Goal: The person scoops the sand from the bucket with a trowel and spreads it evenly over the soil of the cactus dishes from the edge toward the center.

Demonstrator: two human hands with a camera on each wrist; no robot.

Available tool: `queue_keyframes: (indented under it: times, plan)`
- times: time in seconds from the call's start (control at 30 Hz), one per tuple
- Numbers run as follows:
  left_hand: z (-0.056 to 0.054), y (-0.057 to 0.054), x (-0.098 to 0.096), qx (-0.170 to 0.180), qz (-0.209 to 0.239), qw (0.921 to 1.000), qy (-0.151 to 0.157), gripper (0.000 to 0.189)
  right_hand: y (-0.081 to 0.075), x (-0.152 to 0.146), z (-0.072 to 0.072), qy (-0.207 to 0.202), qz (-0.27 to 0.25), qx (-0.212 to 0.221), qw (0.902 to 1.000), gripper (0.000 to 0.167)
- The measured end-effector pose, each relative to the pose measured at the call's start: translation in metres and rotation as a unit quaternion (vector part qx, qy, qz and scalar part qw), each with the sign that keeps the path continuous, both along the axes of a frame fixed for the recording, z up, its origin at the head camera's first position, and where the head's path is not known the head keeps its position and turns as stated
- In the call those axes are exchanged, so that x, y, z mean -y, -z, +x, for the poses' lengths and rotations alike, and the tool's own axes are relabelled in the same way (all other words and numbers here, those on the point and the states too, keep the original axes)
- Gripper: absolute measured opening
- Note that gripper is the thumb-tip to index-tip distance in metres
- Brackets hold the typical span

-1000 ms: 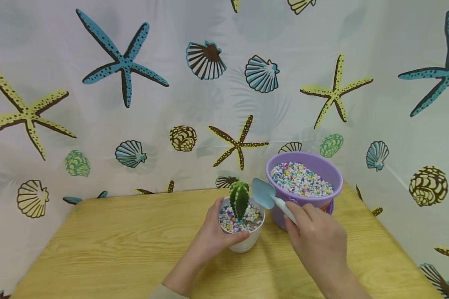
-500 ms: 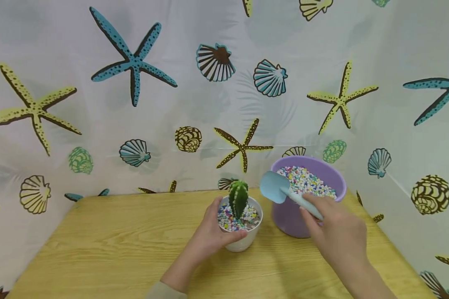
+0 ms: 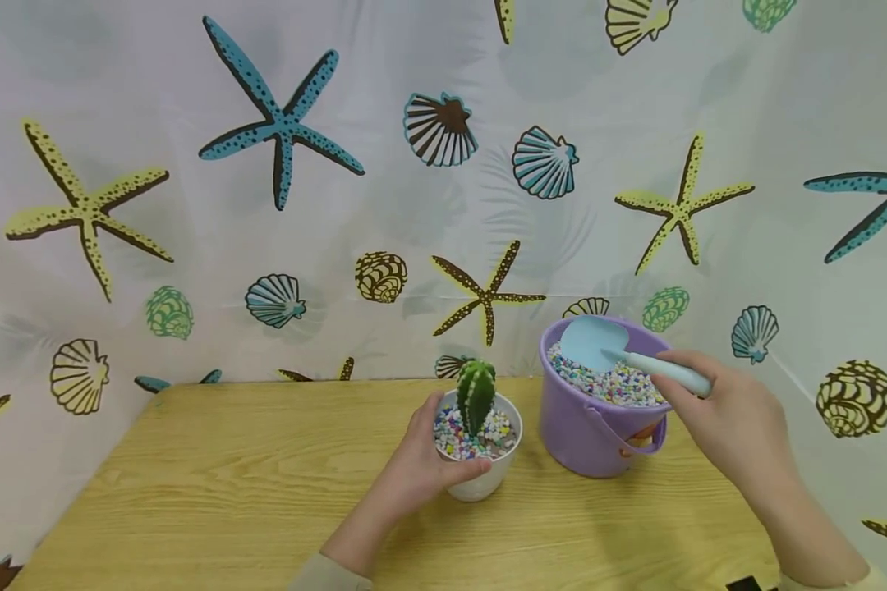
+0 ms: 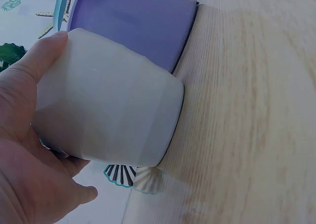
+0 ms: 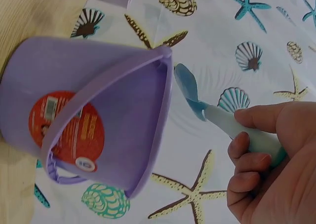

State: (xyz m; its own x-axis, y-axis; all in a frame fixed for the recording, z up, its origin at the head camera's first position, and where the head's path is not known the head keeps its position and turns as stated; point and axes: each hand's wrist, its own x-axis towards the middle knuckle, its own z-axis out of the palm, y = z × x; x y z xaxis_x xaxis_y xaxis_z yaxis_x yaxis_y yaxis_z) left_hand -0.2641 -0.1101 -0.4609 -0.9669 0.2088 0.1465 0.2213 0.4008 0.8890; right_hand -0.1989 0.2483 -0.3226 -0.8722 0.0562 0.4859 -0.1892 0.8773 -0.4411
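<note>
My left hand [image 3: 423, 469] grips a white flower pot [image 3: 480, 484] by its side, the thumb lying along the front below the rim. A small green cactus [image 3: 476, 398] stands upright in it among colourful pebbles [image 3: 454, 437]. In the left wrist view the pot [image 4: 111, 100] hides most of the cactus. My right hand [image 3: 735, 410] holds a light blue toy shovel [image 3: 595, 343] by its handle. The shovel's blade is over the mouth of a purple bucket [image 3: 587, 439]; in the right wrist view the blade [image 5: 186, 83] is just above the rim, apart from it.
Many small multicoloured pebbles [image 3: 624, 386] fill the bucket, close to the pot's right. The bucket's handle [image 5: 94, 98] hangs down its side over a red label [image 5: 91, 135]. A wood-grain table [image 3: 266, 476] meets a sea-print curtain [image 3: 325, 205] behind and at the right.
My right hand has moved right with the shovel, bringing its blade from beside the pot to over the bucket. My left hand still holds the pot. The head view has shifted slightly.
</note>
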Motion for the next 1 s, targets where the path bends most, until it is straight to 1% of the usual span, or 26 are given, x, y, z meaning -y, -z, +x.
queue_keyframes:
  times: [0.2,0.47,0.7,0.87,1.0]
  plan:
    - [-0.001,0.001,0.000,0.008,-0.004,1.0000,0.000,0.130,-0.006,-0.018,-0.011,-0.003,0.005,0.055,0.9985,0.053]
    - [-0.002,0.001,0.001,0.001,-0.005,1.0000,0.004,0.130,-0.011,-0.032,-0.018,-0.001,0.006,0.094,0.9956,0.058]
    - [-0.002,0.001,0.001,0.002,-0.005,1.0000,0.007,0.129,-0.012,-0.045,-0.027,0.003,0.005,0.142,0.9899,0.064]
    - [-0.001,0.001,0.001,0.001,-0.006,0.9999,0.008,0.129,-0.011,-0.051,-0.030,0.000,0.015,0.153,0.9882,0.063]
    - [-0.002,0.001,0.001,-0.001,-0.006,0.9999,0.010,0.129,-0.011,-0.056,-0.030,-0.005,0.035,0.154,0.9875,0.061]
